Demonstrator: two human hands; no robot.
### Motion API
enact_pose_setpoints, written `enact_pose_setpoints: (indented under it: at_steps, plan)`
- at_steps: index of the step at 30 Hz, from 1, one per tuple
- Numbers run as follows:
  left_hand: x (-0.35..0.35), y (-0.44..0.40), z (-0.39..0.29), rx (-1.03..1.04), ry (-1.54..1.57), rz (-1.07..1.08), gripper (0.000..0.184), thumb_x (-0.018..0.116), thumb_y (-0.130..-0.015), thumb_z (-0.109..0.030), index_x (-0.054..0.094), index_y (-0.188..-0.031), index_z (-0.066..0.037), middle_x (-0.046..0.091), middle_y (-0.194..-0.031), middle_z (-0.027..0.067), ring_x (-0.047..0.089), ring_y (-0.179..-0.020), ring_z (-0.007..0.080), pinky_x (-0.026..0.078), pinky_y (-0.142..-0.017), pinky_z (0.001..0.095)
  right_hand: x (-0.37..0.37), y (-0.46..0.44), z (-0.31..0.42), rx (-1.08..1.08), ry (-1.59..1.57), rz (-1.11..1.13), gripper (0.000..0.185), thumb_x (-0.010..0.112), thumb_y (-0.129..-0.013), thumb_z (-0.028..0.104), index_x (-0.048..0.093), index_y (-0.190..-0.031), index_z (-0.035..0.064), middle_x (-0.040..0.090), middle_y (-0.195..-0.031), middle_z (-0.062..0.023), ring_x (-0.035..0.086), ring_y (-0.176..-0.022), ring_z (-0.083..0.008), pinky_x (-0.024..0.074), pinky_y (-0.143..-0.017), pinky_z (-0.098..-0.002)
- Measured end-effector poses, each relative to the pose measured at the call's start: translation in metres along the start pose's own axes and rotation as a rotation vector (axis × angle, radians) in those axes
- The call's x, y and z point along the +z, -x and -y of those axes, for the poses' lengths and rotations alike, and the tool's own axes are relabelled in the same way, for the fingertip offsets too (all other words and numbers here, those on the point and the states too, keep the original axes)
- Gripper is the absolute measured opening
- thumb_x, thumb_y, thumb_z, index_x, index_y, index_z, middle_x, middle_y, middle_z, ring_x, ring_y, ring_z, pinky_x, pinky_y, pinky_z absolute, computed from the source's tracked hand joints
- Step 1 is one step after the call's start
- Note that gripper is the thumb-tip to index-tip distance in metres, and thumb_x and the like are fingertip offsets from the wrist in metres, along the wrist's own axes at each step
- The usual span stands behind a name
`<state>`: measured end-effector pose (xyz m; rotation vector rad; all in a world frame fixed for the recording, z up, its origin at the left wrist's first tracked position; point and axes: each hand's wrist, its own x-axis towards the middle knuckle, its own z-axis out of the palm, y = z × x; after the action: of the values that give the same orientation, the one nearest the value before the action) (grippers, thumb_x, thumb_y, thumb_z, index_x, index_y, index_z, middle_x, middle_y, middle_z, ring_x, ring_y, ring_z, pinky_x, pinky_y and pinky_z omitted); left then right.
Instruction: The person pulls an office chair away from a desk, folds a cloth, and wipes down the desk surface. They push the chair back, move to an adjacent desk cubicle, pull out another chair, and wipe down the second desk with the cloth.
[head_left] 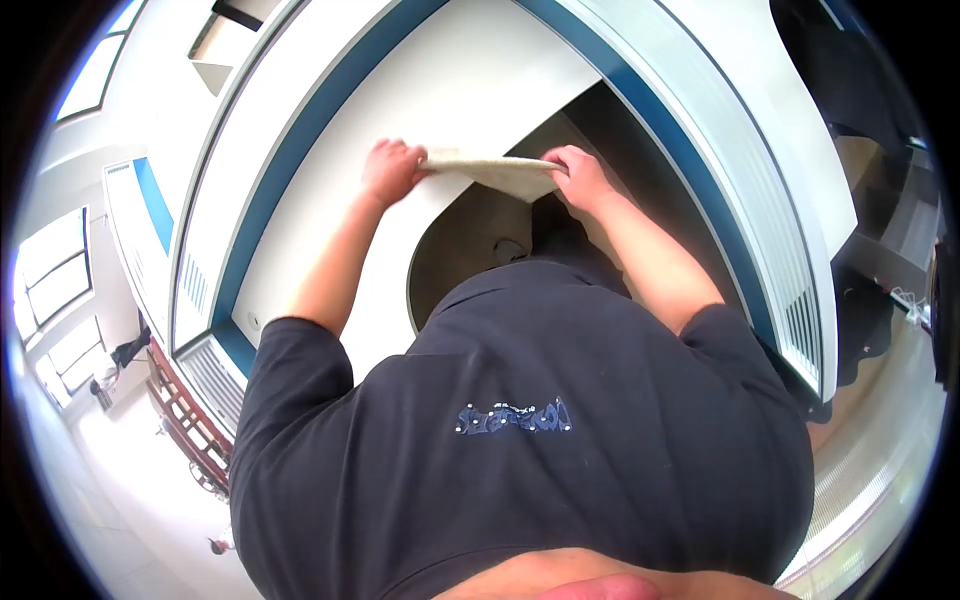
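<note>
A beige cloth (497, 174) is stretched between my two hands, above the inner edge of a white desk top. My left hand (394, 170) grips its left end with curled fingers. At the other end, my right hand (580, 177) pinches the cloth's corner between thumb and fingers. The middle of the cloth hangs down in a slight fold. Beneath it lies the white desk surface (330, 210), with the dark floor showing past its curved edge.
White partitions with a blue band (275, 165) stand around the desk on both sides. To the right are grey shelves or boxes (895, 225) and some cables (908, 303). A reddish-brown wooden rack-like piece (190, 425) stands at the lower left, below windows (55, 265).
</note>
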<state>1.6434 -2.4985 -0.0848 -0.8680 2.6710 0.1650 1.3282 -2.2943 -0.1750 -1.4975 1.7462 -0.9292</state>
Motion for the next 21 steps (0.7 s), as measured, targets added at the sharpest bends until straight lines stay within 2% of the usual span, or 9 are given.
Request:
enact_pose_setpoints:
  at_steps: [3,10,12,13,14,15,16,18,21]
  plan:
    - [0.045,0.068,-0.006,0.001,0.383,0.016,0.028,0.071,-0.096,-0.04,0.071,-0.107,-0.014,0.072,-0.1,0.0119,0.069,-0.098,0.0367,0.056,-0.085,0.0483,-0.015,0.025,0.024,-0.06,0.015,0.004,0.014,0.071,-0.089,0.004,0.074,-0.102,0.0055,0.072,-0.104,-0.0154,0.07,-0.1,-0.0364,0.0573,-0.088,-0.0432]
    - [0.05,0.127,-0.032,-0.14,0.41,-0.001,0.025,0.069,-0.096,-0.034,0.07,-0.103,-0.01,0.071,-0.098,0.0165,0.067,-0.098,0.04,0.054,-0.086,0.0508,-0.022,-0.005,0.074,-0.116,0.24,0.219,0.019,0.071,-0.091,0.011,0.076,-0.109,0.0057,0.074,-0.107,-0.0164,0.071,-0.103,-0.0374,0.0573,-0.093,-0.0441]
    - [0.051,0.132,-0.02,-0.175,0.429,-0.167,0.025,0.069,-0.096,-0.033,0.068,-0.095,-0.007,0.07,-0.096,0.0181,0.066,-0.097,0.0416,0.053,-0.086,0.0508,-0.013,-0.037,0.088,-0.096,0.324,0.221,0.022,0.07,-0.093,0.015,0.077,-0.113,0.008,0.075,-0.114,-0.0183,0.071,-0.108,-0.0364,0.0561,-0.098,-0.0442]
    - [0.06,0.129,-0.008,-0.255,0.387,-0.217,0.025,0.067,-0.097,-0.033,0.069,-0.101,-0.009,0.071,-0.099,0.0177,0.067,-0.1,0.0398,0.053,-0.088,0.0506,-0.007,-0.054,0.092,-0.148,0.326,0.154,0.026,0.069,-0.094,0.017,0.075,-0.117,0.008,0.075,-0.114,-0.0187,0.071,-0.109,-0.036,0.0558,-0.099,-0.0441]
    - [0.026,0.134,-0.018,-0.531,0.306,-0.157,0.028,0.065,-0.099,-0.035,0.068,-0.117,-0.014,0.073,-0.111,0.0139,0.069,-0.105,0.0371,0.05,-0.095,0.0518,0.003,-0.066,0.105,-0.111,0.228,0.001,0.03,0.067,-0.093,0.015,0.073,-0.122,0.0093,0.074,-0.115,-0.018,0.07,-0.109,-0.0374,0.0555,-0.099,-0.0452]
    - [0.021,0.132,-0.023,-0.846,0.321,-0.331,0.039,0.063,-0.099,-0.036,0.061,-0.135,-0.02,0.066,-0.134,0.0093,0.064,-0.122,0.0334,0.044,-0.104,0.0548,0.019,-0.088,0.097,-0.308,0.296,-0.209,0.033,0.066,-0.092,0.015,0.07,-0.124,0.0128,0.073,-0.118,-0.0151,0.067,-0.113,-0.0367,0.0547,-0.1,-0.0459]
    - [0.028,0.133,-0.018,-0.88,0.22,-0.656,0.049,0.064,-0.097,-0.035,0.056,-0.143,-0.018,0.056,-0.149,0.0105,0.054,-0.136,0.0324,0.041,-0.109,0.0598,0.03,-0.097,0.106,-0.314,0.299,-0.195,0.033,0.066,-0.092,0.015,0.07,-0.124,0.0128,0.073,-0.118,-0.0151,0.067,-0.113,-0.0367,0.0547,-0.1,-0.0459]
    - [0.029,0.132,-0.014,-0.975,0.305,-0.783,0.055,0.065,-0.096,-0.034,0.052,-0.147,-0.017,0.042,-0.159,0.0125,0.042,-0.145,0.0361,0.041,-0.11,0.0596,0.057,-0.108,0.138,-0.45,0.342,-0.414,0.034,0.066,-0.091,0.019,0.069,-0.124,0.0162,0.07,-0.122,-0.0122,0.064,-0.117,-0.0353,0.0536,-0.101,-0.0468]
    - [0.049,0.131,-0.024,-0.957,0.435,-0.657,0.062,0.066,-0.096,-0.036,0.047,-0.152,-0.018,0.035,-0.163,0.013,0.04,-0.146,0.0376,0.038,-0.113,0.0576,0.102,-0.085,0.154,-0.241,0.415,-0.033,0.041,0.067,-0.093,0.03,0.066,-0.132,0.0183,0.06,-0.141,-0.0107,0.057,-0.131,-0.0327,0.0481,-0.109,-0.0496]
